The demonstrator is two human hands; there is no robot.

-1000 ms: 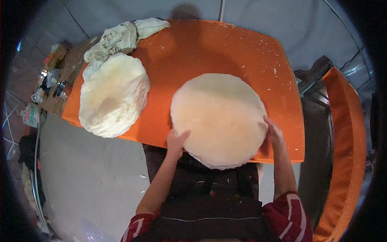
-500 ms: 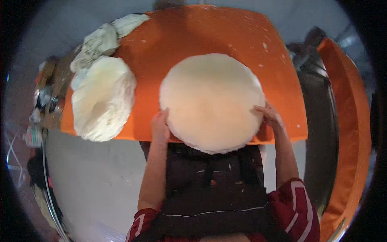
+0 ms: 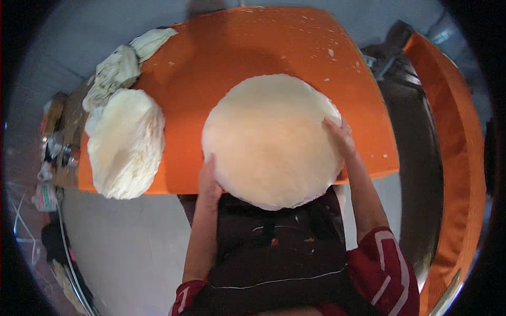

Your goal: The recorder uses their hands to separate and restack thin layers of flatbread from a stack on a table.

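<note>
A large, round, cream-white disc (image 3: 271, 142) with a soft, slightly ragged edge lies over the front of the orange-covered table, its near rim jutting past the table edge. My left hand (image 3: 210, 181) holds its lower left rim, thumb up along the side and the other fingers mostly hidden. On the right rim, my right hand (image 3: 340, 136) grips with the thumb on top and the fingers around the edge. I cannot tell what the disc is made of. To the left rests a second cream-white piece (image 3: 125, 145), oval, with a hollowed top and rough, layered right side.
The orange table cover (image 3: 274, 42) carries scattered pale flakes. Crumpled whitish cloth (image 3: 113, 73) lies along the far left edge. Another orange-covered surface (image 3: 450, 158) stands to the right beyond a dark gap. Assorted small items (image 3: 55, 147) crowd the left side.
My right hand has slid farther up the disc's right rim, and my left hand sits a little lower on the left. The whole view has shifted slightly.
</note>
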